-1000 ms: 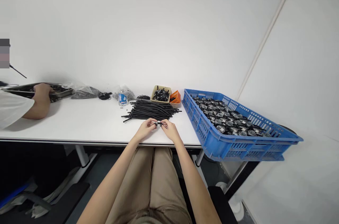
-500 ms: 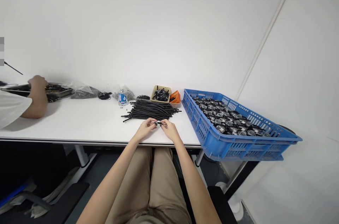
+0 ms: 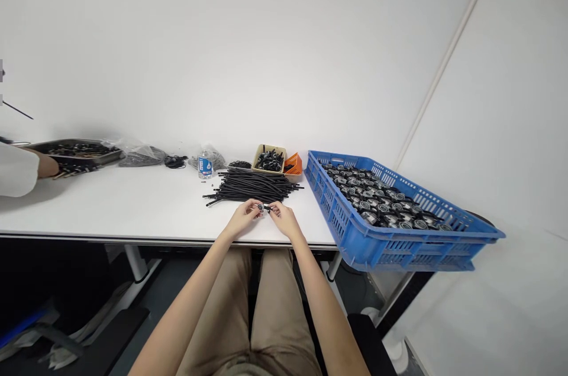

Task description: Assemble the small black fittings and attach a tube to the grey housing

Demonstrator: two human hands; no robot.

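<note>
Close to the table's front edge, my left hand [image 3: 243, 217] is closed on a small round grey-and-black part [image 3: 261, 208]. My right hand [image 3: 284, 217] pinches a short black piece [image 3: 268, 208] that meets the round part from the right. Whether the two pieces are joined is too small to tell. Just beyond my fingers lies a pile of black tubes [image 3: 255, 186], stacked mostly sideways across the white table [image 3: 168, 204].
At the right stands a blue crate [image 3: 355, 240] filled with round black-and-silver parts. Behind the tubes are a yellow basket [image 3: 254, 163] of black parts, an orange basket [image 3: 294, 163] and a bottle [image 3: 205, 164]. A co-worker's arm [image 3: 47, 164] reaches toward a metal tray [image 3: 110, 157] at left.
The round part in my left hand has turned to show more of its face. My hands stay in place. The co-worker's arm has drawn back to the left and lower.
</note>
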